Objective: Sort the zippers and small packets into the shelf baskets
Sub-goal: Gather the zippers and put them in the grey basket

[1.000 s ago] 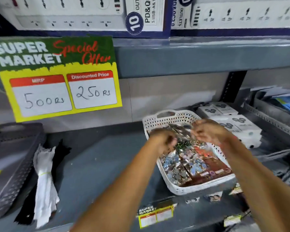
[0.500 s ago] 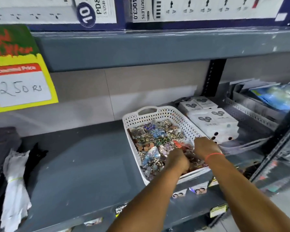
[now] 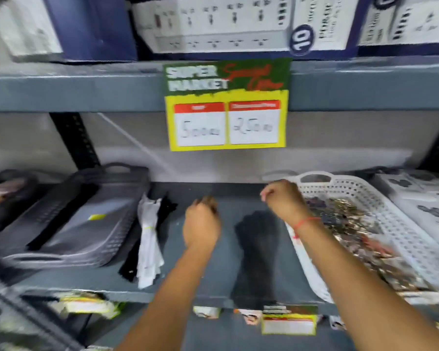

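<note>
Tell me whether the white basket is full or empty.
Partly full. The white basket on the shelf holds a layer of small shiny packets covering its floor, below the rim; blur hides what they are.

A grey painted metal shelf spans the view, backed by a pale grey wall panel. Black perforated uprights carry a grey upper shelf beam, where a yellow-and-green paper price sign hangs.

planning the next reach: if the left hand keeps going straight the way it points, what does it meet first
Probably nothing but bare shelf, then the back wall. The left hand points straight back, with the zipper bundle off to its left. Blur leaves depth uncertain.
</note>
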`<state>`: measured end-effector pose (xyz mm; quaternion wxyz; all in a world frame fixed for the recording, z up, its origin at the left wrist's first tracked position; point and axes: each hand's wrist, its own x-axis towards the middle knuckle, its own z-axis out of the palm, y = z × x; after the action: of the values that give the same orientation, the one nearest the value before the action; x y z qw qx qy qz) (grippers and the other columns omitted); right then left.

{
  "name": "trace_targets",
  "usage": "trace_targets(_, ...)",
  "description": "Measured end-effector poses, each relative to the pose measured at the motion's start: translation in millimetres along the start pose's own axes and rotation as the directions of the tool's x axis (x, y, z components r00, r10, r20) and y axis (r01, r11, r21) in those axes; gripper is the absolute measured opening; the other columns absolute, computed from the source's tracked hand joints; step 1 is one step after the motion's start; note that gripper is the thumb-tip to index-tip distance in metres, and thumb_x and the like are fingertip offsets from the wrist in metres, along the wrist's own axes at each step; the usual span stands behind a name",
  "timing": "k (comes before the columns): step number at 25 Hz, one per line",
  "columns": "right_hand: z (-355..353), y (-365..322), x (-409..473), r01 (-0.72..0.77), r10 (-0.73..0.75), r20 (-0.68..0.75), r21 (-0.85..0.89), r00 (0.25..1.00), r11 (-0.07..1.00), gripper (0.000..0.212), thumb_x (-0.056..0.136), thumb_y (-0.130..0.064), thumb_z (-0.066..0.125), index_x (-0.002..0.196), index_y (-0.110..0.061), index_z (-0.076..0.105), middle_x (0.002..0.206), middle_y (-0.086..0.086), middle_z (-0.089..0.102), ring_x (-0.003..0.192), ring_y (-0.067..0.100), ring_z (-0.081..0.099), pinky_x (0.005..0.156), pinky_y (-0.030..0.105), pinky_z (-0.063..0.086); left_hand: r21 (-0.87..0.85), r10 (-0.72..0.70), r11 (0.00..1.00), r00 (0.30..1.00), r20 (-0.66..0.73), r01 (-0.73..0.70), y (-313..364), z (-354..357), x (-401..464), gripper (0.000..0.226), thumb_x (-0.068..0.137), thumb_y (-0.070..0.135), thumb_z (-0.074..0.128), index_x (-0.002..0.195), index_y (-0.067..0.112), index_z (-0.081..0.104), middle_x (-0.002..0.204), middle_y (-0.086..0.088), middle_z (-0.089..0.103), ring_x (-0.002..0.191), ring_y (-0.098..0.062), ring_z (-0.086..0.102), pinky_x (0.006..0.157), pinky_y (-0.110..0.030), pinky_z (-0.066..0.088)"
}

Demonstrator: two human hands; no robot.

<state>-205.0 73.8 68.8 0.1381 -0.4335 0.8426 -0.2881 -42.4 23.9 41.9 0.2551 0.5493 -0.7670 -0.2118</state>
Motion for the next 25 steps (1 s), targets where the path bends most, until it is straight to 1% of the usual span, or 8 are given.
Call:
trace_targets(3,90.5,-87.3,-5.2,0.018,-0.091,0.309,0.230,0.947,0.973,0.024,0.088,-0.005,0.052,0.072,-0.016,0.066,0.108,0.023,0.070,0.087,0.021,0.063,0.077,0.022,0.048,0.174,-0.092,0.980,0.996,-0.003,0.091,-87.1,-32.2,-4.3,0.036,0.090,0.007,0.042,0.121,0.004,0.058,0.135,-0.021,0.054,0.124,-0.035,0.047,0.103,-0.039,0.036)
trace_targets(6,171.5,-131.1,-20.4,0.022,-0.102,0.435,0.184,0.895,0.983,0.026,0.091,-0.011,0.052,0.065,-0.015,0.054,0.094,0.020,0.062,0.091,0.023,0.062,0.083,0.032,0.051,0.054,-0.303,0.953,0.949,0.090,0.299,-130.5,-43.6,-7.1,0.045,0.095,0.010,0.036,0.139,0.000,0.040,0.147,-0.023,0.039,0.133,-0.039,0.039,0.109,-0.042,0.033)
trace_targets(8,208.6,-144.7,-30.9,0.029,-0.084,0.424,0.135,0.902,0.990,0.024,0.091,-0.016,0.053,0.078,-0.001,0.064,0.104,0.028,0.066,0.106,0.035,0.065,0.083,0.037,0.050,-0.115,-0.372,0.914,0.917,0.143,0.389,-148.1,-50.4,-1.4,0.040,0.095,0.011,0.040,0.131,-0.006,0.046,0.137,-0.029,0.049,0.125,-0.043,0.047,0.099,-0.044,0.039)
trace_targets(10,225.3,-144.2,-38.1,-0.039,-0.032,0.394,0.171,0.918,0.985,0.025,0.090,-0.018,0.055,0.066,-0.009,0.056,0.110,0.030,0.065,0.104,0.037,0.064,0.084,0.040,0.049,-0.231,-0.365,0.885,0.911,0.192,0.403,-158.7,-55.3,2.1,0.024,0.092,0.005,0.046,0.104,-0.009,0.061,0.110,-0.032,0.063,0.106,-0.042,0.057,0.083,-0.042,0.043)
trace_targets(13,223.6,-132.3,-42.4,-0.252,0.058,0.427,0.413,0.903,0.875,0.025,0.088,-0.003,0.058,0.066,-0.013,0.054,0.089,0.021,0.058,0.077,0.024,0.056,0.073,0.039,0.046,-0.357,-0.306,0.856,0.923,0.233,0.374,-159.6,-58.3,-4.7,0.034,0.090,0.000,0.047,0.058,0.010,0.046,0.066,-0.018,0.054,0.076,-0.026,0.046,0.064,-0.032,0.029)
trace_targets(17,197.4,-136.6,-50.1,-0.319,0.050,0.382,0.685,0.923,0.655,0.028,0.090,0.011,0.049,0.115,0.010,0.062,0.083,0.010,0.060,0.063,0.013,0.052,0.055,0.019,0.044,-0.407,-0.188,0.883,0.971,0.148,0.233,-135.0,-65.8,-6.3,0.016,0.088,0.002,0.047,0.088,0.000,0.063,0.099,-0.029,0.069,0.090,-0.040,0.062,0.064,-0.032,0.035)
trace_targets(20,166.9,-156.4,-51.2,-0.245,-0.001,0.303,0.774,0.953,0.584,0.033,0.093,0.007,0.047,0.123,0.005,0.060,0.094,0.013,0.064,0.064,0.012,0.058,0.053,0.016,0.046,-0.412,-0.098,0.902,0.990,0.097,0.130,-116.3,-84.5,5.1,0.030,0.090,0.006,0.043,0.111,0.003,0.064,0.104,-0.028,0.069,0.098,-0.041,0.064,0.079,-0.040,0.053)
trace_targets(25,135.1,-209.5,-43.1,-0.139,-0.077,0.210,0.839,0.975,0.526,0.034,0.093,0.008,0.044,0.123,0.003,0.059,0.078,0.003,0.062,0.064,0.010,0.058,0.048,0.011,0.048,-0.345,0.057,0.935,0.996,-0.072,-0.079,-104.4,-131.5,34.8,0.029,0.091,0.004,0.039,0.109,-0.002,0.061,0.104,-0.030,0.066,0.098,-0.042,0.062,0.076,-0.043,0.049)
